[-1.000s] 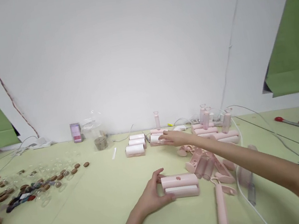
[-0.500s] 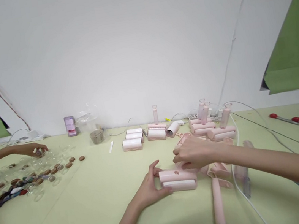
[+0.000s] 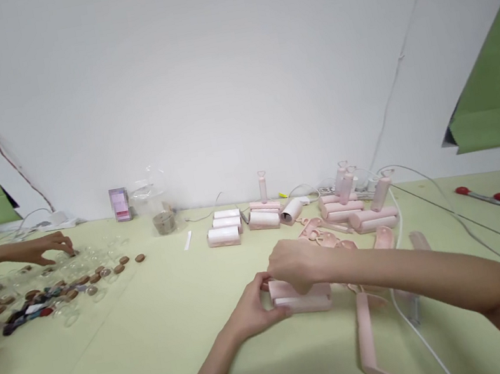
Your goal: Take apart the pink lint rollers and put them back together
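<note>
My left hand (image 3: 250, 309) grips the left end of a pink lint-roller case (image 3: 304, 298) that lies on the pale green table (image 3: 159, 332). My right hand (image 3: 294, 264) rests on top of the same case, fingers curled down over it. A white roll shows through the case's front slot. Behind the case lies a heap of pink handles and parts (image 3: 332, 240). A long pink handle (image 3: 367, 337) lies to the right of the case.
Assembled rollers (image 3: 225, 230) and pink tubes (image 3: 362, 219) stand in rows at the back. A white cable (image 3: 414, 325) trails across the right side. Red-handled tools (image 3: 499, 200) lie far right. At the left, another person's hands (image 3: 43, 248) work among corks and small glass jars (image 3: 57, 298).
My right hand drew back from the far row of rollers and came down onto the case that my left hand holds. The other person's hand reached out over the jars.
</note>
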`<state>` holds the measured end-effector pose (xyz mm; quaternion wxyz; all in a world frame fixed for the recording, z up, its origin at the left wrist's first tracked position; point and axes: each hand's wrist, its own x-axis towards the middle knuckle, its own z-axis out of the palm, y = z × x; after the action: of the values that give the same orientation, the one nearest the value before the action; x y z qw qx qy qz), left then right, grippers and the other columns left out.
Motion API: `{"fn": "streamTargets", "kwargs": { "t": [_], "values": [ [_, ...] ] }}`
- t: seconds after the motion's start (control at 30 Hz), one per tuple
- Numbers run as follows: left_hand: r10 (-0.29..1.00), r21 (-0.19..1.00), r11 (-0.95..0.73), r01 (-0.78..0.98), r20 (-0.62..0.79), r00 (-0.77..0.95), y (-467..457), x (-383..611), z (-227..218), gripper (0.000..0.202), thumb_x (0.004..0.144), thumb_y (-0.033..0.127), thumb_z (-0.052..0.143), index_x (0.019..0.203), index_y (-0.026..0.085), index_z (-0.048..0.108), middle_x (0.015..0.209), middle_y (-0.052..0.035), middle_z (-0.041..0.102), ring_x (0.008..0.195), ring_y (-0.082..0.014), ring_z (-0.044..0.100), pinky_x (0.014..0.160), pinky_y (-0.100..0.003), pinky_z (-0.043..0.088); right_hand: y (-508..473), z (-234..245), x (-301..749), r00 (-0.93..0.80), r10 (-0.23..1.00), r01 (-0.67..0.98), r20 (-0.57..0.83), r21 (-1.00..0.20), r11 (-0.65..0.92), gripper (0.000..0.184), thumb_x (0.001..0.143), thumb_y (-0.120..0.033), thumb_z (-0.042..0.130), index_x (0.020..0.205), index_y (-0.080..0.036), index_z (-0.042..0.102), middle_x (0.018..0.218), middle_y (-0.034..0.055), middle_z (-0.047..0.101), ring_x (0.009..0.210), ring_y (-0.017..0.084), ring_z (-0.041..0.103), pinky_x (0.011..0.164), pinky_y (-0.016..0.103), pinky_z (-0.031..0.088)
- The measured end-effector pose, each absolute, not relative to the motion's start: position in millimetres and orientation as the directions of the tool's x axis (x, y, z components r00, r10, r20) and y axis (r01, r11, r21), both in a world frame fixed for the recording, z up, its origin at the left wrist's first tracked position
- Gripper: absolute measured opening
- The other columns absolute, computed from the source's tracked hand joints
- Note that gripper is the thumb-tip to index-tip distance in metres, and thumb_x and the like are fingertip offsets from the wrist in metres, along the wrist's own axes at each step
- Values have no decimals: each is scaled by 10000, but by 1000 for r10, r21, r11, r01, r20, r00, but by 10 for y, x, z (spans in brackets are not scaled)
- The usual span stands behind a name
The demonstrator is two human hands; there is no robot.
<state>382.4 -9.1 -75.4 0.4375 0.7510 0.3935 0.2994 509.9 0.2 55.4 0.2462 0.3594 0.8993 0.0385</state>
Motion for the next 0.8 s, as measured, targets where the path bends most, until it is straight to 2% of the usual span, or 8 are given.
{"fn": "streamTargets", "kwargs": {
  "t": [0.17, 0.3, 0.4, 0.47, 0.5, 0.63, 0.7, 0.8],
  "values": [
    [864, 867, -317, 384, 97, 495, -98, 3841, -773, 531, 599, 324, 668, 1054, 187, 431, 1060, -66, 509, 944, -219, 495, 785, -316, 420, 67, 499, 5022, -509, 663, 688, -549, 203, 697, 89, 512, -67, 598, 585, -102, 635, 537, 85, 621, 587, 259, 602, 502, 293, 405],
    [851, 849, -340, 405, 95, 516, -103, 3822, -734, 497, 615, 305, 649, 1037, 187, 414, 1045, -65, 503, 940, -215, 487, 792, -313, 404, 205, 611, 5104, -460, 654, 771, -600, 94, 629, 305, 601, -203, 626, 882, -84, 634, 566, 72, 625, 595, 238, 611, 535, 306, 447],
    [847, 847, -337, 411, 82, 526, -112, 3806, -739, 439, 643, 290, 620, 1015, 196, 405, 1005, -42, 501, 928, -202, 484, 798, -308, 397, 410, 796, 5412, -492, 584, 836, -645, -163, 523, 475, 757, -470, 467, 1089, -139, 541, 656, 32, 635, 502, 135, 585, 501, 235, 461],
    [840, 859, -313, 406, 50, 540, -108, 3784, -770, 444, 658, 293, 608, 1034, 203, 391, 1006, -40, 495, 928, -196, 486, 807, -309, 397, 547, 857, 5749, -580, 642, 811, -502, -427, 399, 523, 782, -561, 383, 1086, -164, 536, 763, 42, 631, 480, 97, 558, 487, 213, 454],
    [838, 867, -288, 407, 23, 545, -97, 3769, -785, 513, 638, 295, 632, 1071, 210, 370, 1041, -48, 483, 948, -203, 484, 822, -317, 394, 605, 845, 5938, -581, 726, 786, -367, -485, 383, 514, 782, -573, 383, 1046, -166, 554, 791, 46, 624, 475, 83, 540, 475, 199, 441],
    [890, 905, -267, 333, 98, 446, 20, 3739, -698, 945, 498, 288, 744, 1248, 229, 173, 1282, -121, 322, 1181, -273, 326, 972, -400, 273, 751, 533, 6652, -411, 904, 846, -117, -417, 331, 392, 851, -436, 363, 961, -115, 559, 819, 77, 598, 507, 72, 513, 466, 188, 399],
    [891, 914, -351, 202, 260, 372, 89, 3812, -526, 925, 531, 333, 726, 1261, 225, 167, 1307, -130, 311, 1231, -271, 264, 1014, -417, 202, 784, 308, 6905, -320, 945, 895, -60, -347, 281, 302, 846, -361, 424, 884, -102, 576, 803, 75, 593, 550, 86, 523, 513, 214, 419],
    [834, 904, -427, -9, 397, 382, 131, 4081, -212, 768, 564, 386, 706, 1199, 215, 309, 1209, -113, 452, 1169, -252, 376, 1006, -396, 238, 784, 49, 7079, -247, 969, 939, -16, -252, 235, 220, 831, -319, 498, 825, -113, 577, 796, 37, 586, 678, 115, 548, 637, 276, 453]
  ]
}}
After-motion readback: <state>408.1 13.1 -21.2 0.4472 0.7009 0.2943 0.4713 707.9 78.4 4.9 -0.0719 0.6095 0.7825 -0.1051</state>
